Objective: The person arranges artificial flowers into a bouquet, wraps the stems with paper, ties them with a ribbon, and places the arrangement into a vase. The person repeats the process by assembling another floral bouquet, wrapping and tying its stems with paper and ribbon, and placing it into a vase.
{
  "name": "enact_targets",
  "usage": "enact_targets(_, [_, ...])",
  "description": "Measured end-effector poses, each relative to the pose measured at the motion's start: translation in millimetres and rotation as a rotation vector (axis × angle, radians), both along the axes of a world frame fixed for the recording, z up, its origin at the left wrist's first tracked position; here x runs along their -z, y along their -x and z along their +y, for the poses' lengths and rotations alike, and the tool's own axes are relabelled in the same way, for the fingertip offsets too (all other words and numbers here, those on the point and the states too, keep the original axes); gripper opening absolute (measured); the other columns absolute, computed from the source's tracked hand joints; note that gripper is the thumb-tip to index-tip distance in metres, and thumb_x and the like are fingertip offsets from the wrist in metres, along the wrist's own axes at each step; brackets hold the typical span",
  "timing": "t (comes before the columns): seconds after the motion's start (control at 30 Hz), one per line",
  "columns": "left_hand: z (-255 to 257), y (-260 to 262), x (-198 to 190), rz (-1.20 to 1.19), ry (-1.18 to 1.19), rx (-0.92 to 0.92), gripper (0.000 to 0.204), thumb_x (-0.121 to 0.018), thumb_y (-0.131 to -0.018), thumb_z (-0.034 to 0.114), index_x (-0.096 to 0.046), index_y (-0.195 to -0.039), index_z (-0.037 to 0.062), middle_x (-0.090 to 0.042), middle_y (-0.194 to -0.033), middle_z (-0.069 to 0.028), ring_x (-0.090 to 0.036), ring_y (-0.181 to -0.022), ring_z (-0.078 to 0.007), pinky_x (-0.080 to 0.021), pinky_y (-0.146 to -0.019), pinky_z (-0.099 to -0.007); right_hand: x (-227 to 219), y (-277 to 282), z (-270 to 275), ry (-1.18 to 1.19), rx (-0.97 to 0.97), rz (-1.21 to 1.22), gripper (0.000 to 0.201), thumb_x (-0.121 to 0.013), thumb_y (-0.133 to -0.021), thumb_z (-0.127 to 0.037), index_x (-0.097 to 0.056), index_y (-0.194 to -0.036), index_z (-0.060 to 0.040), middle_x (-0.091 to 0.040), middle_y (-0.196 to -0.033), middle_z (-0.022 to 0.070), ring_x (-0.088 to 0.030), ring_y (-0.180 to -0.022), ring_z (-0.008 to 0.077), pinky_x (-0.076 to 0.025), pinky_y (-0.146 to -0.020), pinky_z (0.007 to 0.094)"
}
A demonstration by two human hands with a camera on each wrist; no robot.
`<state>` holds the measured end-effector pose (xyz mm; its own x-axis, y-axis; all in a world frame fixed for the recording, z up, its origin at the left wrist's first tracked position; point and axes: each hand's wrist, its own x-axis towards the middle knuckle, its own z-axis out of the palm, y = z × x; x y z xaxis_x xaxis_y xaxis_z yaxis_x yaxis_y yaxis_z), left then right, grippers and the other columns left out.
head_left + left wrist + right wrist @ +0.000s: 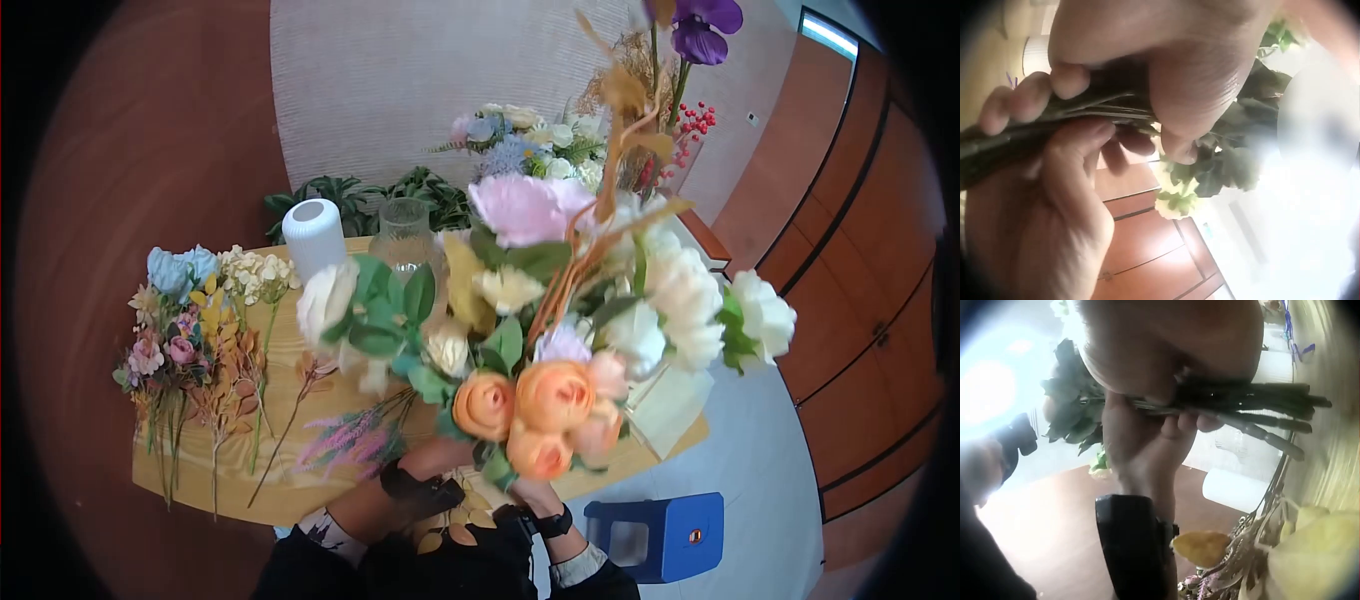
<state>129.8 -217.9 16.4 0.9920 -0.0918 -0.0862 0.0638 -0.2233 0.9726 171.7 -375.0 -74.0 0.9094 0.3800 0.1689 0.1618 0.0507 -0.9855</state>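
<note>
Left hand (pixel 1160 47), right hand (pixel 1175 347) wrapped round slim green stems (pixel 1263 399) — layered, cup-shaped orange roses (pixel 555 398).

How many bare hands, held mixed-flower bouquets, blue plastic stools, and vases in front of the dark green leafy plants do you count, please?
Bare left hand plus bare right hand: 2
Held mixed-flower bouquet: 1
Ribbed white vase: 1
Textured clear glass vase: 1
Blue plastic stool: 1
Total: 6

Mixed bouquet (pixel 505 342), orange, white and pink blooms (pixel 556 396) uppermost, green stems (pixel 1266 395) bunched together, gripped in both hands (pixel 1200 59)
</note>
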Motion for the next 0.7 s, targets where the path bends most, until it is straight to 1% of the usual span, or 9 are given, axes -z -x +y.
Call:
enact_targets(0.13, [3, 9, 25, -0.038, 0.006, -0.022, 0.039, -0.063, -0.076, 0.021, -0.053, -0.109, 0.0044, -0.057, -0.106, -0.0119, -0.055, -0.099, -0.0245, -0.043, -0.086, -0.0362, -1, 0, -1, 0.0, -0.058, 0.031, 0.025, -0.057, -0.081, -0.004, -0.055, -0.105, -0.0026, -0.058, -0.099, 0.0048, -0.056, -0.091, 0.0153, -0.046, -0.08, 0.0285])
enact_targets(0.17, [4, 26, 43, -0.045, 0.006, -0.028, 0.039, -0.063, -0.076, 0.021, -0.053, -0.11, 0.0045, -0.057, -0.106, -0.0119, -0.054, -0.099, -0.0243, -0.043, -0.086, -0.0361, -1, 1, -2, -0.002, -0.072, 0.042, 0.025, -0.057, -0.081, -0.004, -0.055, -0.106, -0.0026, -0.058, -0.1, 0.0049, -0.056, -0.091, 0.0152, -0.046, -0.08, 0.0285])
enact_targets(0.23, [6, 27, 52, -0.057, 0.009, -0.037, 0.038, -0.062, -0.077, 0.022, -0.053, -0.11, 0.0046, -0.056, -0.107, -0.0119, -0.054, -0.1, -0.0238, -0.043, -0.086, -0.0358, -3, 1, -2, -0.002, -0.099, 0.065, 0.026, -0.058, -0.081, -0.004, -0.055, -0.107, -0.0025, -0.058, -0.101, 0.005, -0.055, -0.092, 0.0151, -0.046, -0.08, 0.0285])
enact_targets(0.27, [0, 11, 43, -0.064, 0.01, -0.042, 0.038, -0.061, -0.077, 0.022, -0.053, -0.11, 0.0047, -0.056, -0.107, -0.0119, -0.054, -0.1, -0.0235, -0.043, -0.086, -0.0357, -3, 1, -2, -0.003, -0.113, 0.074, 0.027, -0.058, -0.08, -0.004, -0.054, -0.107, -0.0024, -0.058, -0.101, 0.005, -0.055, -0.092, 0.015, -0.046, -0.081, 0.0285])
enact_targets(0.37, [0, 10, 53, -0.085, 0.011, -0.049, 0.038, -0.06, -0.078, 0.022, -0.052, -0.111, 0.0049, -0.056, -0.108, -0.0118, -0.054, -0.101, -0.0228, -0.043, -0.086, -0.0354, -6, 2, -2, -0.007, -0.148, 0.105, 0.028, -0.058, -0.08, -0.004, -0.054, -0.108, -0.0023, -0.057, -0.103, 0.0052, -0.055, -0.093, 0.0149, -0.046, -0.081, 0.0285])
enact_targets(0.4, [3, 18, 53, -0.094, 0.01, -0.052, 0.037, -0.059, -0.079, 0.023, -0.052, -0.111, 0.005, -0.056, -0.108, -0.0118, -0.053, -0.101, -0.0226, -0.043, -0.086, -0.0353, -7, 2, -2, -0.01, -0.16, 0.113, 0.029, -0.058, -0.08, -0.004, -0.053, -0.109, -0.0022, -0.057, -0.104, 0.0053, -0.055, -0.094, 0.0148, -0.046, -0.081, 0.0285])
enact_targets(0.47, [-4, -4, 50, -0.118, 0.01, -0.063, 0.037, -0.058, -0.079, 0.023, -0.052, -0.111, 0.0051, -0.056, -0.108, -0.0118, -0.053, -0.101, -0.0221, -0.043, -0.086, -0.0351, -9, 3, -2, -0.011, -0.19, 0.123, 0.03, -0.058, -0.08, -0.004, -0.053, -0.11, -0.0021, -0.057, -0.105, 0.0054, -0.055, -0.094, 0.0147, -0.046, -0.081, 0.0285])
enact_targets(0.63, [-8, -3, 69, -0.182, 0.006, -0.071, 0.036, -0.056, -0.081, 0.024, -0.052, -0.112, 0.0055, -0.055, -0.109, -0.0117, -0.053, -0.102, -0.0209, -0.044, -0.086, -0.0345, -17, 5, -1, -0.023, -0.233, 0.134, 0.032, -0.059, -0.08, -0.004, -0.052, -0.111, -0.0019, -0.056, -0.107, 0.0056, -0.054, -0.096, 0.0144, -0.045, -0.082, 0.0285])
enact_targets(0.7, [-5, -8, 72, -0.212, 0.001, -0.07, 0.036, -0.055, -0.082, 0.024, -0.051, -0.113, 0.0056, -0.055, -0.11, -0.0117, -0.052, -0.103, -0.0204, -0.044, -0.086, -0.0343, -26, 7, 1, -0.121, -0.248, 0.138, 0.037, -0.061, -0.079, -0.005, -0.05, -0.114, -0.0013, -0.055, -0.11, 0.006, -0.053, -0.096, 0.0142, -0.045, -0.083, 0.0285])
